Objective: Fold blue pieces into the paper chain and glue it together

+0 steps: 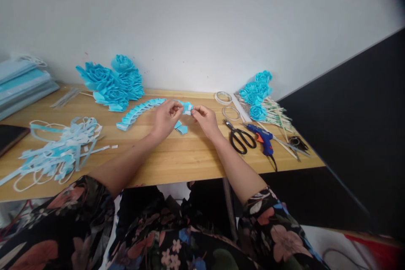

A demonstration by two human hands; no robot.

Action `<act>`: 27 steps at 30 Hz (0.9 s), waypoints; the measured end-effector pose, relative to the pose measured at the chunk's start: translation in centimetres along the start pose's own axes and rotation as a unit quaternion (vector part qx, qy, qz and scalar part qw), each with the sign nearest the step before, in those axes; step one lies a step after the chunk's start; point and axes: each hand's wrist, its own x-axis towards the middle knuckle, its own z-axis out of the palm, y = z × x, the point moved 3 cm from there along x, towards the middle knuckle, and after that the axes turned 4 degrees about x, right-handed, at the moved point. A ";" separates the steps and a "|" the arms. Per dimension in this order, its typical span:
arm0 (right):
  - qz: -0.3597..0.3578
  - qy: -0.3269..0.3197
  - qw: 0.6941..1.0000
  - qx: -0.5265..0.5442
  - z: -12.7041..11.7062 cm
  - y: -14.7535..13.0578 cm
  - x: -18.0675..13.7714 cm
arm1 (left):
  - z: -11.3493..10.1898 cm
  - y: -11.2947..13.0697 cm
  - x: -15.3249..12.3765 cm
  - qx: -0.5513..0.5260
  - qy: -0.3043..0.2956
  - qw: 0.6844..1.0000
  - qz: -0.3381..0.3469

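Note:
Between my hands is a small light-blue petal piece point(187, 106) with a white patch, cut from mask-like cloth. My left hand point(166, 117) is closed, its thumb and finger pinching the piece's left side. My right hand point(206, 121) pinches the right edge. Just below them a few loose blue petals point(181, 128) lie on the wooden table point(177, 158). A curved row of folded blue petals point(139, 112) runs leftward from behind my left hand, overlapping one another. Part of the held piece is hidden by my fingers.
Blue fabric roses point(115, 82) and a mask stack point(23, 86) stand left, above scrap strips with ear loops point(63, 149). To the right lie tape rolls point(223, 97), scissors point(240, 137), a blue glue gun point(262, 135), more roses point(257, 93) and thin sticks point(275, 114).

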 end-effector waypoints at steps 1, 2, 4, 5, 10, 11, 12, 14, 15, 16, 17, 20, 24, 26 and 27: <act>-0.006 -0.001 1.000 -0.009 0.0 0.0 0.0 | 0.0 0.3 -0.1 0.030 -0.011 0.999 0.033; -0.013 -0.002 1.000 -0.017 0.1 -0.1 0.0 | 0.0 0.4 -0.2 0.053 -0.019 0.997 0.058; -0.025 -0.003 0.999 -0.028 0.2 -0.3 0.0 | 0.1 0.5 -0.3 0.086 -0.029 0.992 0.083; -0.028 -0.003 0.999 -0.030 0.3 -0.3 -0.1 | 0.2 0.4 -0.4 0.100 -0.030 0.991 0.089; -0.035 -0.001 0.998 -0.050 0.4 -0.7 -0.3 | 0.3 0.0 -0.4 0.149 -0.039 0.983 0.095; -0.036 -0.001 0.998 -0.056 0.5 -0.8 -0.3 | 0.3 0.0 -0.4 0.154 -0.041 0.983 0.093; -0.037 -0.002 0.997 -0.060 0.5 -0.8 -0.4 | 0.3 0.0 -0.4 0.157 -0.043 0.983 0.091; -0.037 -0.002 0.997 -0.069 0.5 -0.9 -0.4 | 0.2 0.0 -0.4 0.158 -0.047 0.983 0.085; -0.038 -0.003 0.997 -0.073 0.6 -0.9 -0.5 | 0.2 0.0 -0.3 0.158 -0.049 0.983 0.082; -0.040 -0.004 0.996 -0.078 0.6 -0.9 -0.5 | 0.2 0.0 -0.3 0.157 -0.050 0.983 0.079; -0.042 -0.005 0.996 -0.081 0.6 -0.9 -0.5 | 0.2 0.0 -0.3 0.157 -0.052 0.983 0.076; -0.051 -0.009 0.995 -0.090 0.6 -0.9 -0.6 | 0.1 0.0 -0.2 0.157 -0.058 0.983 0.069; -0.057 -0.005 0.994 -0.093 0.6 -0.9 -0.6 | 0.1 0.0 -0.2 0.154 -0.060 0.984 0.068; -0.056 -0.006 0.994 -0.093 0.6 -0.9 -0.6 | 0.2 0.0 -0.3 0.153 -0.063 0.984 0.068; -0.055 -0.006 0.994 -0.092 0.6 -0.9 -0.6 | 0.2 0.0 -0.3 0.152 -0.064 0.984 0.067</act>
